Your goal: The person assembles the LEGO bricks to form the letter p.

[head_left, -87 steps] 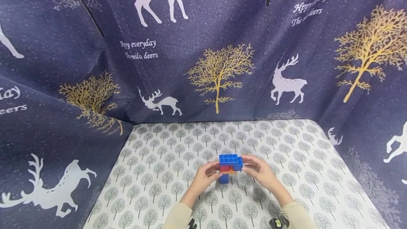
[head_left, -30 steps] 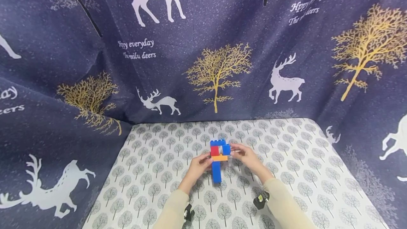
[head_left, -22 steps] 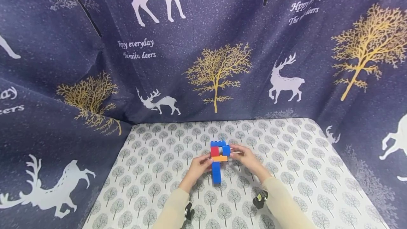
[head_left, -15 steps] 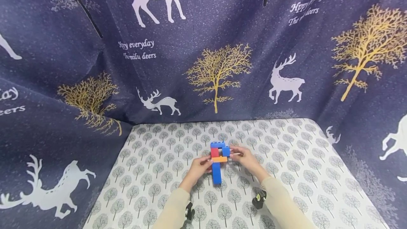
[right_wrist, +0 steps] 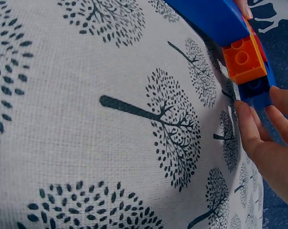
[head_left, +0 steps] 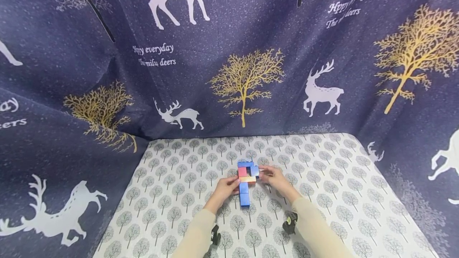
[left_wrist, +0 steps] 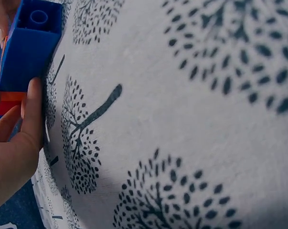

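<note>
Between the two hands is a structure of toy building bricks. A long blue brick (head_left: 245, 164) forms its top, above a red brick (head_left: 242, 171) and a smaller blue brick (head_left: 254, 171), with a gap between these two. Below runs an orange brick (head_left: 248, 179), from which a blue column (head_left: 244, 198) extends toward the person. My left hand (head_left: 224, 190) grips the left side near the orange brick; in the left wrist view, fingers (left_wrist: 33, 102) lie against the blue column (left_wrist: 29, 57). On the other side, my right hand (head_left: 275, 177) pinches the smaller blue brick. Hollow undersides show on the orange brick (right_wrist: 244, 57).
A white cloth with grey trees covers the table (head_left: 179, 210). Dark blue curtains (head_left: 229, 31) printed with deer and golden trees rise at the back and both sides. Black wrist devices (head_left: 289, 223) sit below the sleeves.
Earlier the studded top faced up; the structure has since tipped back so its flat face shows, and shifted slightly left. Over the last second it tilts slightly further, both hands keeping their hold.
</note>
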A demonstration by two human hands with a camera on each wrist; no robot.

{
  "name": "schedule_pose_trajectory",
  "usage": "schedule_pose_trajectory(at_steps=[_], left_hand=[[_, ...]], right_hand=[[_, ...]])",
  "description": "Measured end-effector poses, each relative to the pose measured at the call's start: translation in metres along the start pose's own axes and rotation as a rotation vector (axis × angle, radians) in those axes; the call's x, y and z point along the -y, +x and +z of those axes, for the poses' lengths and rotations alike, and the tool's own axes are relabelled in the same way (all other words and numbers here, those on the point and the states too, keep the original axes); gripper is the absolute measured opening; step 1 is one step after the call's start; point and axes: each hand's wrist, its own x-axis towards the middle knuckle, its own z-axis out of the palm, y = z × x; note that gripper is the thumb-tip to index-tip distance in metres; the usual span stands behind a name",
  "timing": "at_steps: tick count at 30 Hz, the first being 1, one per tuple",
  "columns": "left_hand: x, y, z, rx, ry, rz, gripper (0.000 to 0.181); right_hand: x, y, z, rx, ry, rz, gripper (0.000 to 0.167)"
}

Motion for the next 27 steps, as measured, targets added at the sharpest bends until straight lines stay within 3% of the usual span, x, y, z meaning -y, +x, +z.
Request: schedule_pose_trajectory(at_steps=[5, 15, 27], left_hand=[[0.0016, 0.0033, 0.0017, -0.007, 0.032, 0.009, 0.046], [-0.0021, 0.0034, 0.0071, -0.025, 0.088, 0.010, 0.039], [0.0020, 0.0069, 0.0071, -0.028, 0.106, 0.025, 0.040]], right_hand=[[-0.0024, 0.0007, 0.0006, 0.005, 0.025, 0.016, 0.042], [-0.0076, 0.0020, 0.0011, -0.063, -0.037, 0.064, 0.038], [-0.0076, 0.0011, -0.0002, -0.044, -0.068, 0.073, 0.039]])
